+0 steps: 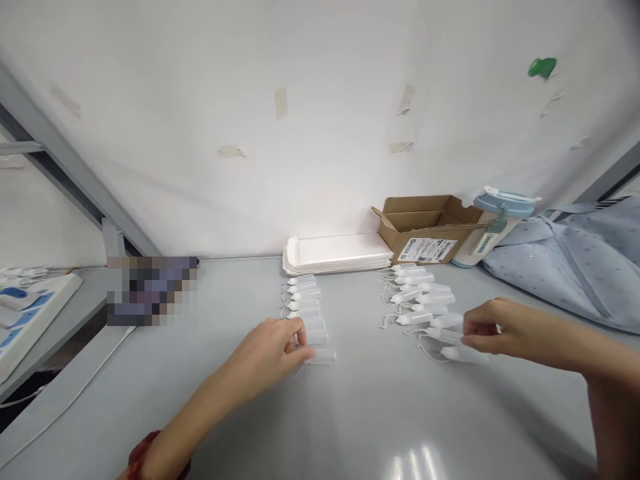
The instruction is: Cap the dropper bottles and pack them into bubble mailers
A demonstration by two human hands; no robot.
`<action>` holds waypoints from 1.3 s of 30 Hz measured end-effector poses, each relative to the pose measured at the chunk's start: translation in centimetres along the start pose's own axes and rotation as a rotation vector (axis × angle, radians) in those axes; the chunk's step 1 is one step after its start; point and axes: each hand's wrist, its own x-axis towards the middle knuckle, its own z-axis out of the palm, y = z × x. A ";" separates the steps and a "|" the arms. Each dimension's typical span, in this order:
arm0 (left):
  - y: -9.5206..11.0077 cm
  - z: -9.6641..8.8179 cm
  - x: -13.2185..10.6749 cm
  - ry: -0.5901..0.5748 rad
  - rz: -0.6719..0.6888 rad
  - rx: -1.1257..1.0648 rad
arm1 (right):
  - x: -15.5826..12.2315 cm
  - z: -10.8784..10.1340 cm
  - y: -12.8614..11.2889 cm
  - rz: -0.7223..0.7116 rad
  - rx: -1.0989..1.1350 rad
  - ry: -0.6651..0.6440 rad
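Small translucent squeeze bottles with white tethered caps lie on the grey table in two groups. My left hand (280,343) is closed in a pinch at the cap end of the nearest bottle (324,357) of the left column (303,297). That cap is hidden by my fingers. Over the looser right group (420,293), my right hand (493,327) has thumb and fingers closed at the base end of one bottle (443,335). Just below that hand lies another bottle (465,355), its cap pointing left.
Behind the bottles are a stack of white flat trays or boxes (340,252), an open cardboard box (425,230) and a white-and-blue tumbler (493,227). Light blue fabric (565,260) lies at the right. A blurred-out item (150,290) and a white cable (75,397) are at the left.
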 end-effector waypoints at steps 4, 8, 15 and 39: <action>0.9 0.6 -0.5 -0.018 0.028 0.147 | -0.2 0.0 0.1 0.182 -0.136 -0.147; 0.8 0.5 -0.6 -0.018 -0.001 0.185 | 0.0 0.1 -1.0 0.248 -0.186 -0.160; 0.8 -0.3 -0.7 -0.016 -0.042 0.218 | 0.2 0.1 -2.2 0.311 -0.198 -0.209; 0.9 0.3 -0.4 0.020 0.031 0.195 | 2.2 3.5 -7.3 -0.219 0.233 0.068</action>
